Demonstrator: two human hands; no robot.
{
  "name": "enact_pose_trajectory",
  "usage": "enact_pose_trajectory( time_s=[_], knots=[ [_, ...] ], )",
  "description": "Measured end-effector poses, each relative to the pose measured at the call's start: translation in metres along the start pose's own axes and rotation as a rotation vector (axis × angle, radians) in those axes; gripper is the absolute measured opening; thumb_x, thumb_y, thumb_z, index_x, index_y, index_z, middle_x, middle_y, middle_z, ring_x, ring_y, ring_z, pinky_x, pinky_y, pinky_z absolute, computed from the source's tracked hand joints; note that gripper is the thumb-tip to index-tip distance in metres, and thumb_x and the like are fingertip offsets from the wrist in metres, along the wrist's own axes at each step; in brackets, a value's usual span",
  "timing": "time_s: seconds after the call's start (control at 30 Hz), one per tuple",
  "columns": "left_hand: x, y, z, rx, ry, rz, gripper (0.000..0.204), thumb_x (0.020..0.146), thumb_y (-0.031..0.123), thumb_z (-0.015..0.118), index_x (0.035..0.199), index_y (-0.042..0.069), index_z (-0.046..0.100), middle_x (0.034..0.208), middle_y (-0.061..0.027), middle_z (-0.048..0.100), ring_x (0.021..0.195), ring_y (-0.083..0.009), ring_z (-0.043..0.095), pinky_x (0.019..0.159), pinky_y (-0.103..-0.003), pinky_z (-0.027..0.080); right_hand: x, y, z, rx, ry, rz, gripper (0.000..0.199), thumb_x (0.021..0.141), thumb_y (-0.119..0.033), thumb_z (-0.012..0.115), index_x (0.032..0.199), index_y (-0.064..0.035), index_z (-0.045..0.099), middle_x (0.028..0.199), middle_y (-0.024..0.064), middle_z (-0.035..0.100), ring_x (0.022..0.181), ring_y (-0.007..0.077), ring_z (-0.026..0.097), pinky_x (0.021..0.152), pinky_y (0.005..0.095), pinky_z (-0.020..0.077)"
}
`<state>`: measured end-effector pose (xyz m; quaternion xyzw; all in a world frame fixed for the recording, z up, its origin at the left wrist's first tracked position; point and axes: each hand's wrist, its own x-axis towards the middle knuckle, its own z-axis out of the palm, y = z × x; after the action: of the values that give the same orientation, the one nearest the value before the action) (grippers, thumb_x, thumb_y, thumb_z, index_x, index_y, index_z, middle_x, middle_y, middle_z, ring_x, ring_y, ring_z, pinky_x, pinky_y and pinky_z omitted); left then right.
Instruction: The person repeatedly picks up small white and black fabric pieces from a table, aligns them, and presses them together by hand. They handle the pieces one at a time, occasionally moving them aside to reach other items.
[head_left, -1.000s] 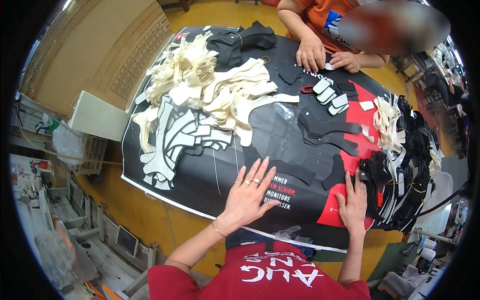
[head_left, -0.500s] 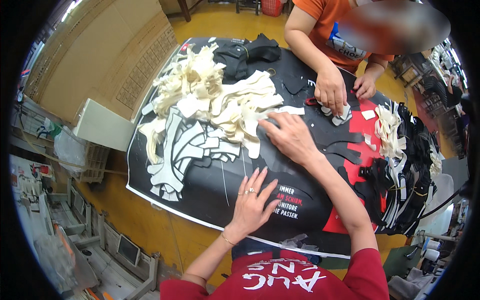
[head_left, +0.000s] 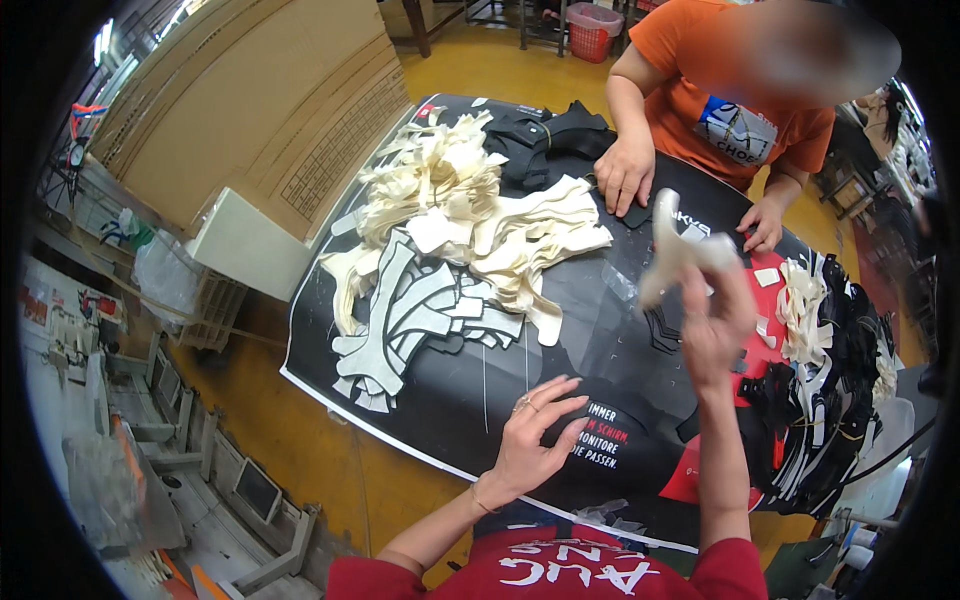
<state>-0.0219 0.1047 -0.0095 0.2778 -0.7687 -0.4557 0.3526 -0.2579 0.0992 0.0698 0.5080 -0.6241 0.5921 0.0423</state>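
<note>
My right hand (head_left: 718,320) is raised above the right part of the table, its fingers closed on a cream curved fabric piece (head_left: 672,245) that is blurred by motion. My left hand (head_left: 535,440) hovers over or rests on the black printed sheet near its front edge, fingers apart and nothing in them. Beyond it lie a pile of pale grey, dark-edged cut pieces (head_left: 405,325) and a stack of cream curved fabric pieces (head_left: 545,240). A looser cream heap (head_left: 430,190) sits farther back.
Across the table a person in an orange shirt (head_left: 790,135) has a hand (head_left: 627,172) on a black piece. Black cut pieces (head_left: 530,150) lie at the back; black and white strips (head_left: 820,400) crowd the right end. A large cardboard box (head_left: 250,110) stands at left.
My right hand has lifted off the table and moved right, now with a cream fabric piece. The co-worker's hand has shifted from white pieces to a black one. The view has shifted slightly.
</note>
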Motion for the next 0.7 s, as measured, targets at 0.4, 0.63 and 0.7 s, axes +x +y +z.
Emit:
enact_pose_trajectory(
  time_s=[0.4, 0.63, 0.7],
  knots=[
    [0.002, 0.013, 0.033, -0.571, -0.125, -0.535, 0.021, 0.095, 0.001, 0.069, 0.114, -0.008, 0.066, 0.105, -0.0119, 0.074, 0.096, -0.0147, 0.072, 0.084, -0.025, 0.057, -0.135, -0.033, -0.044, -0.695, -0.580, -0.196, 0.031, 0.081, -0.017, 0.068, 0.109, -0.0023, 0.069, 0.097, 0.0075, 0.066, 0.081, 0.0210, 0.064, 0.074, 0.0358, 0.0482],
    [-0.009, 0.000, 0.043, -0.559, -0.014, -0.515, 0.015, 0.096, 0.000, 0.067, 0.107, -0.010, 0.068, 0.097, -0.0088, 0.072, 0.087, -0.0127, 0.072, 0.074, -0.022, 0.058, -0.147, -0.025, -0.038, -0.653, -0.495, -0.111, 0.032, 0.082, -0.016, 0.071, 0.111, -0.0024, 0.070, 0.097, 0.0072, 0.066, 0.082, 0.0207, 0.066, 0.073, 0.0347, 0.0493],
    [-0.008, -0.002, 0.042, -0.590, -0.037, -0.515, 0.014, 0.097, -0.001, 0.065, 0.107, -0.010, 0.067, 0.099, -0.0092, 0.071, 0.089, -0.0133, 0.072, 0.075, -0.022, 0.058, -0.144, -0.031, -0.040, -0.579, -0.451, -0.017, 0.028, 0.084, -0.013, 0.073, 0.110, -0.0022, 0.070, 0.097, 0.0084, 0.066, 0.083, 0.0239, 0.066, 0.072, 0.0366, 0.0507]
  ],
)
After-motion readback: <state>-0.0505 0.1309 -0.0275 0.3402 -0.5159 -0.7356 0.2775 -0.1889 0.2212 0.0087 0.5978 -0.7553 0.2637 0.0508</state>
